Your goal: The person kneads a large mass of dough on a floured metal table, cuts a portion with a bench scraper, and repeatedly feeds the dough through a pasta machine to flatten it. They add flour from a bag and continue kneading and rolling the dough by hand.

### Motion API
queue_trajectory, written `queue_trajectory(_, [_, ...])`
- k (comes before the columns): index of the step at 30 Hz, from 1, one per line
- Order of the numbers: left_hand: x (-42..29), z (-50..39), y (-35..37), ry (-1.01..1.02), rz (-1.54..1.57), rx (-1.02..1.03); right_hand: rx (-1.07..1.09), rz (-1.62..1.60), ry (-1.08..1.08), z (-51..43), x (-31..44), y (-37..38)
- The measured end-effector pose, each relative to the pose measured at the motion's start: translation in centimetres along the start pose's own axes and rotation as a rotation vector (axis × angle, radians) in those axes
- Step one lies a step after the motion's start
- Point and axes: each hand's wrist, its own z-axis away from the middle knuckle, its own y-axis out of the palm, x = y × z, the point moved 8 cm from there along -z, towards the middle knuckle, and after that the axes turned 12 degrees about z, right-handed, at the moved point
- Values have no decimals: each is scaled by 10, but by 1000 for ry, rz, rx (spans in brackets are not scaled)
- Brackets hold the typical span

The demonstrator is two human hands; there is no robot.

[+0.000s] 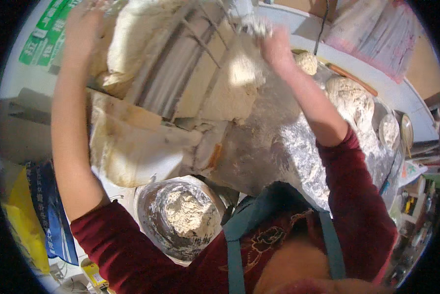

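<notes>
My left hand (89,9) reaches past the far left side of a dough roller machine, blurred and partly cut off by the top edge. Its fingers are too unclear to read. My right hand (277,42) is raised at the machine's far right, blurred by motion. Whitish, flour-like matter shows at its fingers; whether it grips anything is unclear. Between my arms lie the machine's metal rollers (165,70), with thin guard bars (201,40) above them. A thick pale mass, apparently dough (131,36), rests along the machine's left side.
A metal bowl (143,209) holding floury dough (187,213) stands close before me. On the flour-dusted worktop (264,147) at right are a large dough lump (350,97), a smaller one (307,63), a wooden rolling pin (352,79) and a dish of flour (389,130).
</notes>
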Motion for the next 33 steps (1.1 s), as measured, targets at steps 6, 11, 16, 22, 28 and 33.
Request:
queue_trajectory(6, [-35,9,-5,56,-293,53,145,-558,129,79,-92,139])
queue_trajectory(11, [-62,8,-27,107,-506,46,197,-143,-200,47,-56,177])
queue_trajectory(16, [-60,22,-93,-267,335,-410,376,-802,442,97,-74,187])
queue_trajectory(22, [-234,116,-101,-84,496,-339,579,-876,43,162,-127,146])
queue_trajectory(28, [-319,227,155,-785,1407,305,736,115,100,181,-155,111])
queue_trajectory(33, [-284,305,239,-1151,1009,-95,378,-43,10,160,-115,57])
